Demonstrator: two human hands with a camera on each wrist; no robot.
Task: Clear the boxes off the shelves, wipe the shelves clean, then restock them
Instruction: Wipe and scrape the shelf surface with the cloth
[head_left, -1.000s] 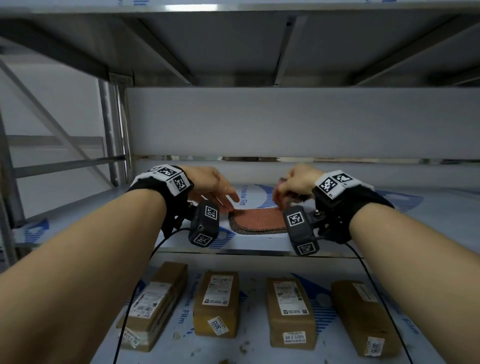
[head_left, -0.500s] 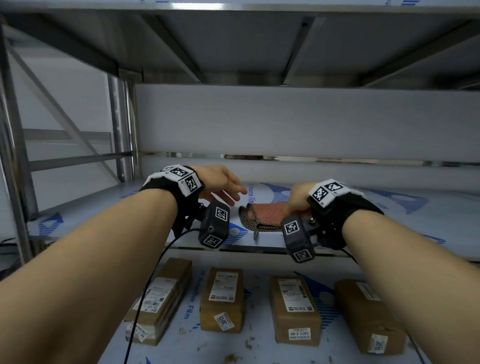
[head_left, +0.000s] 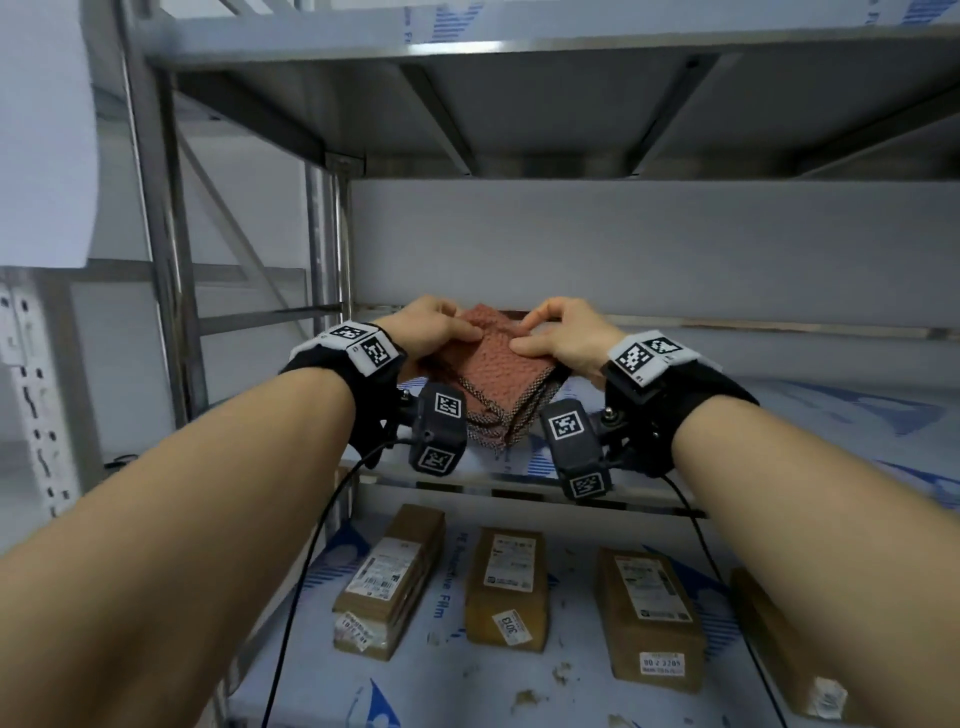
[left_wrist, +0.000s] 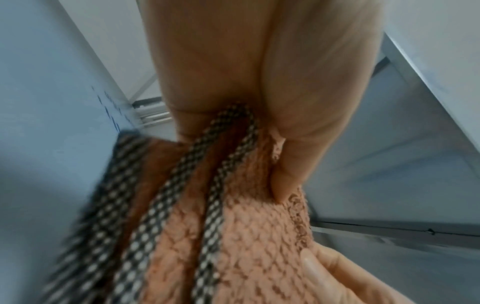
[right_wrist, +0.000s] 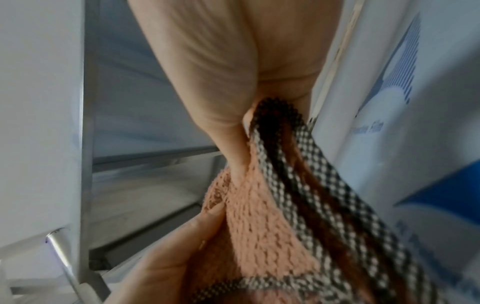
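A folded reddish-brown knitted cloth (head_left: 498, 374) with a black-and-white checked edge hangs above the middle shelf (head_left: 753, 431). My left hand (head_left: 441, 327) pinches its left top edge and my right hand (head_left: 556, 332) pinches its right top edge. In the left wrist view the left hand (left_wrist: 283, 185) has its thumb pressed into the cloth (left_wrist: 246, 236). The right hand (right_wrist: 236, 164) grips the cloth (right_wrist: 265, 226) between thumb and fingers in the right wrist view. Several brown cardboard boxes (head_left: 506, 587) with white labels lie in a row on the lower shelf (head_left: 566, 696).
The shelf above (head_left: 571, 119) overhangs my hands. A steel upright (head_left: 322, 244) stands at the back left and another (head_left: 156, 208) nearer on the left. Bits of debris (head_left: 524, 699) lie on the lower shelf's film. Cables (head_left: 291, 597) hang from both wrists.
The cloth lay flat on the middle shelf under my right hand; now both hands pinch it and hold it lifted above the shelf. My view has tilted up.
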